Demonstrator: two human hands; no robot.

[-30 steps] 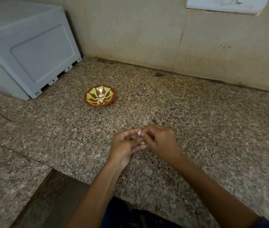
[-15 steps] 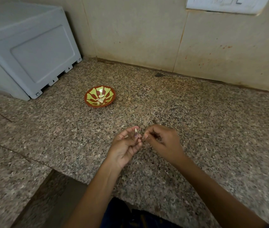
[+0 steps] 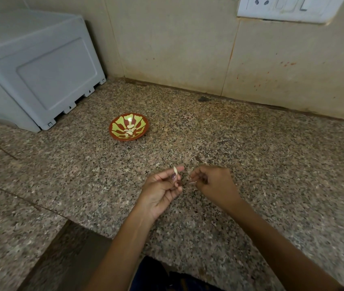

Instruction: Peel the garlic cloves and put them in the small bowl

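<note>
Head view: left hand (image 3: 162,192) pinches a pale garlic clove (image 3: 175,170) at its fingertips, long axis roughly upright. Right hand (image 3: 213,183), just beside it, is curled; a thin skin strip (image 3: 192,182) appears nipped in that grip. Small bowl (image 3: 115,131), holding peeled cloves, lies on the desk (image 3: 251,154) ahead and left, nearer the left hand

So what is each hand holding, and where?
The left hand pinches a garlic clove at its lower end. The right hand pinches a small peel scrap.
</note>
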